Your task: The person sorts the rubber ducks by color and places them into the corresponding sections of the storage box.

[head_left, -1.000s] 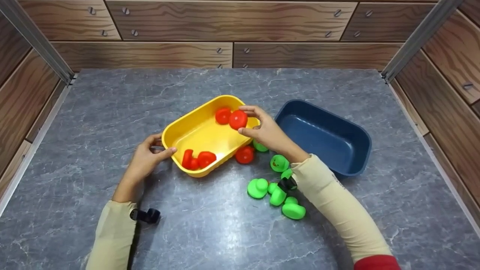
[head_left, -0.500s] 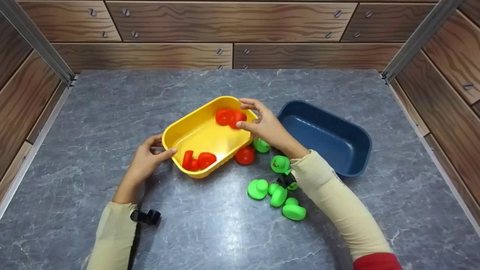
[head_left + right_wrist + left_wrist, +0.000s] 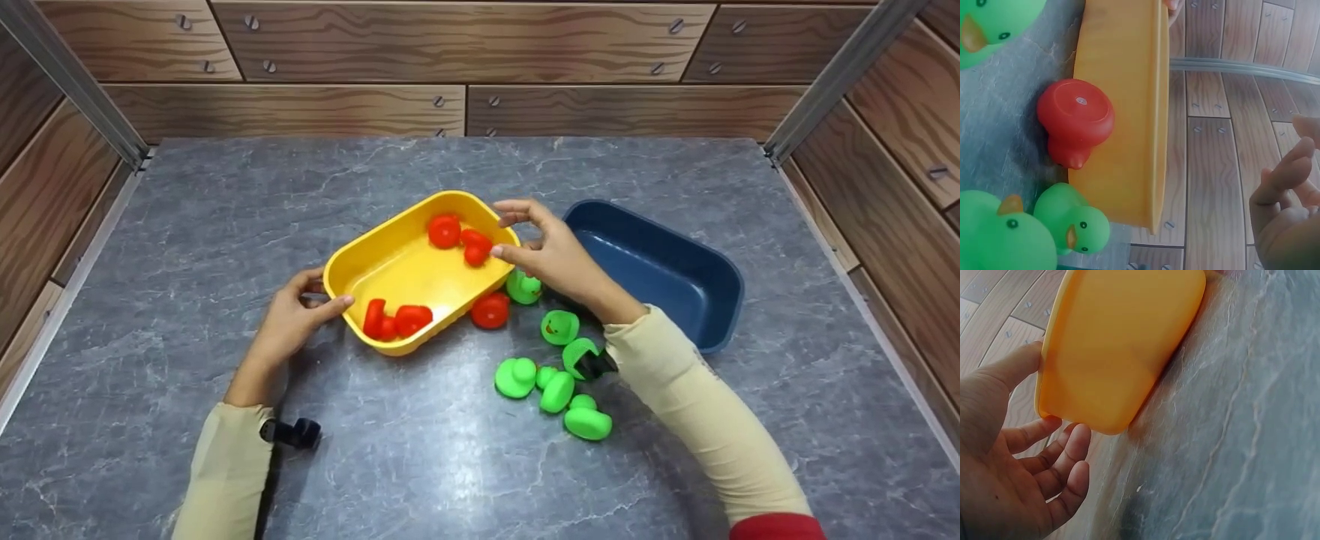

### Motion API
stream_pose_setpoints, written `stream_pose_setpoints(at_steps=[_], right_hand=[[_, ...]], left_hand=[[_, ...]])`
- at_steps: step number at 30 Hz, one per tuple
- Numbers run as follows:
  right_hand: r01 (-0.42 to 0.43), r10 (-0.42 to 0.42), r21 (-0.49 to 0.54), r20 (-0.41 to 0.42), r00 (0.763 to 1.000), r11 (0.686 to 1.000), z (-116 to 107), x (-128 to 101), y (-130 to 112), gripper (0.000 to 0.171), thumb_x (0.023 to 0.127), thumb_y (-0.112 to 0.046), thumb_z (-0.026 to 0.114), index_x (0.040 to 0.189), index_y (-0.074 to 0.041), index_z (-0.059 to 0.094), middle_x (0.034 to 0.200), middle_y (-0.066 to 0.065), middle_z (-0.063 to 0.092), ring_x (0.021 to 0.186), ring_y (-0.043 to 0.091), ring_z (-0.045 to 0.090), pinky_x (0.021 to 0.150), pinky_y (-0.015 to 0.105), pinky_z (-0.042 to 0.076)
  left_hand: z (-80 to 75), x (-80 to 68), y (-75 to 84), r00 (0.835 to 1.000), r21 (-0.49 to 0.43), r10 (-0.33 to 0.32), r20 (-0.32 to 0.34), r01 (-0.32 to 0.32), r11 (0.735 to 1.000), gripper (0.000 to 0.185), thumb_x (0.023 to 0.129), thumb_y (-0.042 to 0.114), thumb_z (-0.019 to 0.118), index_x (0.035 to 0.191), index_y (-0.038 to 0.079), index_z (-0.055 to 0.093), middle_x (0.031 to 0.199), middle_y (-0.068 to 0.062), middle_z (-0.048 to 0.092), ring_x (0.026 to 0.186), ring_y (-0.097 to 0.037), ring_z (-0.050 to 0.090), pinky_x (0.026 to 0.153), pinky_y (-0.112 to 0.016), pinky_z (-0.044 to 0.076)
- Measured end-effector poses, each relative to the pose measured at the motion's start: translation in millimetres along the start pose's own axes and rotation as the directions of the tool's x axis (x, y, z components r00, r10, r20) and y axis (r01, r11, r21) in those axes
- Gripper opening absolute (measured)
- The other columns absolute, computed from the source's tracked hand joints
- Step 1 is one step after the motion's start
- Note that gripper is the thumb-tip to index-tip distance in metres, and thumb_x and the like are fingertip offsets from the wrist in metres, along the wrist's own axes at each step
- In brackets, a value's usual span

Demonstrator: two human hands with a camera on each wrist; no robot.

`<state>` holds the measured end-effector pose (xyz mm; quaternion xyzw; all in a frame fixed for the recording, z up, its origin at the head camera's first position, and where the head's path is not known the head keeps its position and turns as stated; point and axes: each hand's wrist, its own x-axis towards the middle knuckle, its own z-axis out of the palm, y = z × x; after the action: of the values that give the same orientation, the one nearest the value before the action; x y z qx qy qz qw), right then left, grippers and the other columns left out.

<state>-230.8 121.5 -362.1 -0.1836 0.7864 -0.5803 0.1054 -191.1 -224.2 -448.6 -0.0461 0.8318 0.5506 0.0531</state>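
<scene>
A yellow bin (image 3: 375,259) stands mid-table with several red ducks in it: two at the far end (image 3: 475,246) and two at the near end (image 3: 411,318). My left hand (image 3: 296,315) holds the bin's near-left corner, thumb on the rim; the left wrist view shows the thumb and fingers of that hand (image 3: 1022,461) around the bin's corner (image 3: 1117,343). My right hand (image 3: 551,251) hovers at the bin's right rim, fingers loose and holding nothing. One red duck (image 3: 490,310) lies outside against the bin wall, as the right wrist view shows (image 3: 1075,121).
An empty blue bin (image 3: 697,337) sits to the right of the yellow one. Several green ducks (image 3: 555,390) lie scattered on the grey marbled table (image 3: 225,210) under my right forearm. Wooden walls enclose the table on three sides.
My right hand moved a red duck over the yellow bin and let it go; the duck now lies inside beside another. The hand has drawn back slightly right. The left hand stayed put.
</scene>
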Motion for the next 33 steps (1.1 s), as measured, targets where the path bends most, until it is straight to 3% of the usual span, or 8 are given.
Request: stream_pose_setpoints(at_steps=[12,21,33], right_hand=[[-0.029,0.039,-0.094,0.105,0.994,0.995,-4.4,-22.0,6.9,0.056,0.09,-0.016,0.069,0.14,-0.014,0.044,0.126,0.013,0.049,0.047,0.009,0.037,0.048,0.019,0.038],[-0.019,0.041,-0.209,0.099,0.994,0.978,-11.4,-32.2,11.6,0.054,0.089,-0.018,0.07,0.138,-0.015,0.048,0.117,0.013,0.056,0.048,0.009,0.031,0.052,0.019,0.035],[-0.04,0.09,-0.303,0.154,0.984,0.952,-12.5,-31.3,27.0,0.06,0.086,-0.029,0.072,0.14,-0.021,0.047,0.108,0.014,0.061,0.054,0.014,0.04,0.055,0.022,0.039]], left_hand=[[0.7,-0.8,-1.4,1.0,-0.027,0.004,-0.007,-0.004,1.0,0.062,0.087,0.021,0.072,0.139,-0.001,0.045,0.12,-0.024,0.055,0.083,-0.007,0.056,0.071,-0.014,0.05],[-0.2,-1.1,2.9,1.0,-0.005,0.012,-0.005,-0.012,1.0,0.065,0.086,0.024,0.072,0.139,0.0,0.045,0.122,-0.024,0.055,0.083,-0.009,0.055,0.07,-0.014,0.048],[0.3,0.4,-0.2,1.0,-0.002,0.008,0.0,-0.008,1.0,0.064,0.086,0.025,0.072,0.139,0.001,0.045,0.121,-0.023,0.056,0.086,-0.012,0.056,0.072,-0.014,0.049]])
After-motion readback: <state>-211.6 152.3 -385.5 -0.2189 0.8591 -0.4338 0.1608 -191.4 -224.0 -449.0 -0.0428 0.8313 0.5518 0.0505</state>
